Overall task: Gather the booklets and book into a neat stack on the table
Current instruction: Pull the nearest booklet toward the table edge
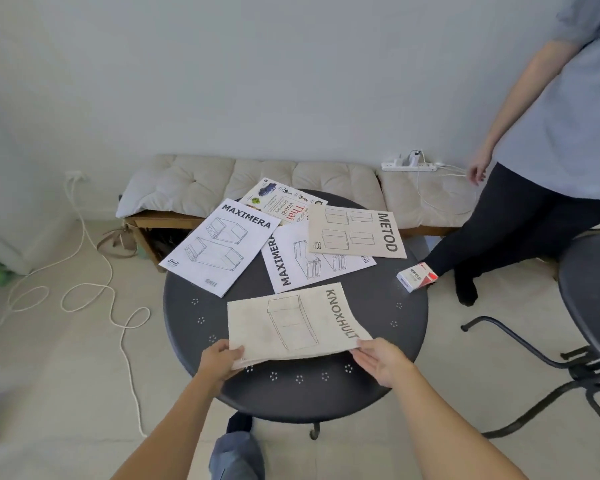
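Beige booklet (293,323) lies nearest the tabletop's (187,317) front rim — left hand (220,358) pinching its near-left corner, right hand's (378,362) grip closed on the near-right one, probably to lift it level. Beyond it, three booklets and the book (284,202) are fanned, overlapping.

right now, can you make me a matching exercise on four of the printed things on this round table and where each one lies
Things:
1. KNOXHULT booklet
2. METOD booklet
3. Thai dictionary
4. left MAXIMERA booklet

Places:
A. far edge, partly covered by booklets
B. hanging over the table's left rim
C. near edge, held by both hands
D. far right, overlapping another booklet

Pairs: 1-C, 2-D, 3-A, 4-B
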`<state>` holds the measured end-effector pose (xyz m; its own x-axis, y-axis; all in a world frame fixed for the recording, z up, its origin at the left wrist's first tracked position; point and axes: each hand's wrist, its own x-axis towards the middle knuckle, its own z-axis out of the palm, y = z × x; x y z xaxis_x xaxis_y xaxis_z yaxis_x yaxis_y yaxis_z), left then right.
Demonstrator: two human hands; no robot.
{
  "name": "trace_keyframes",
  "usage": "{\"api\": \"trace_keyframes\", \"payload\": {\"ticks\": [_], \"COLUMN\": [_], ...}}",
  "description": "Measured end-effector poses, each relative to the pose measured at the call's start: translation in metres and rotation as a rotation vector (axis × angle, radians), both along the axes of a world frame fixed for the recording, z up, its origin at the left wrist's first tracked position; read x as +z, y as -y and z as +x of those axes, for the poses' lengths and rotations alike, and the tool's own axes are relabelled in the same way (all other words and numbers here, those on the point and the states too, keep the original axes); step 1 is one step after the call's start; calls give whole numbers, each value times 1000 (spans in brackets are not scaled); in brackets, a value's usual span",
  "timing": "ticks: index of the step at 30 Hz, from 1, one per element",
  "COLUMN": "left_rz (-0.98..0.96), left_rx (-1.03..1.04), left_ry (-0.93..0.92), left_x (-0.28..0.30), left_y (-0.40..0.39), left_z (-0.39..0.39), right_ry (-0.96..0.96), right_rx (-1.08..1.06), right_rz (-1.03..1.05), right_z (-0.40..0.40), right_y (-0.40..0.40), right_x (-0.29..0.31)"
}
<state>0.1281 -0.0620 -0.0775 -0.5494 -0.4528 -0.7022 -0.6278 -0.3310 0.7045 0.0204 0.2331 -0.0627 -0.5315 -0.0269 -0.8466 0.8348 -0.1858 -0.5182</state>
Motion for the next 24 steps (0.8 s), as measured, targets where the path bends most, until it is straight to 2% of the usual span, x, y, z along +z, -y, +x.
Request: {"api": "trace_keyframes", "payload": {"ticks": [2, 9, 12, 15, 21, 24], "left_rz": [58, 260, 289, 354, 316, 272], "left_rx": [97, 286, 301, 274, 433, 363], "left_ry": [-16, -62, -43, -35, -40, -55], "left_x": [-5, -11, -15, -20, -25, -20], "left_y": [-15, -74, -91, -102, -64, -39], "left_z": [15, 41, 45, 45, 36, 28], "right_ry": [-25, -2, -7, -88, -184, -209], "right_rx": [-11, 18, 80, 156, 319, 411], "right_rz": [-41, 46, 29, 134, 285, 311], "right_z": [6, 29, 36, 38, 23, 11], "right_y": [9, 42, 55, 62, 45, 36], "right_x": [-3, -6, -7, -10, -1, 1]}}
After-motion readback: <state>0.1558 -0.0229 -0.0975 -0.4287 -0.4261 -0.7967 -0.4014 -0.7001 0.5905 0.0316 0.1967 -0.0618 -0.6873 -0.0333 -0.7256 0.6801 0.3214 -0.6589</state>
